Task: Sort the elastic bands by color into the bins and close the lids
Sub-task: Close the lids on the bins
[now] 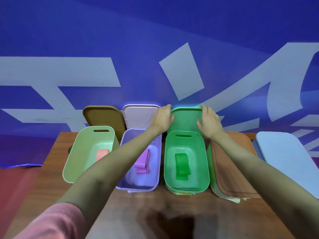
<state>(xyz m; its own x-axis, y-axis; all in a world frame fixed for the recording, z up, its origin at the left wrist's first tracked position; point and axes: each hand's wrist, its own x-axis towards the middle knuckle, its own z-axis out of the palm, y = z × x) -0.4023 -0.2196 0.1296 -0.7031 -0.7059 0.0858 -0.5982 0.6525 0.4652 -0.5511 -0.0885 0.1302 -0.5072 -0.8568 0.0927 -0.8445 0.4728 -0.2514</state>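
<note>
On the wooden table (155, 213) five bins stood in a row. Both hands were up on the green lid (185, 118), which stood propped behind the green bin (203, 163): left hand (162, 117) gripping its left edge, right hand (209, 122) laid over its right edge, fingers curled, it seemed. Inside that bin lay a green band (181, 166). The purple bin (158, 152) held purple bands (143, 161), pale lid (138, 116) upright behind. The light-green bin (76, 152) held a pink band (101, 154), brown lid (103, 116) up. Rightward, the orange lid (231, 163) and blue lid (286, 156) were shut on their bins.
</note>
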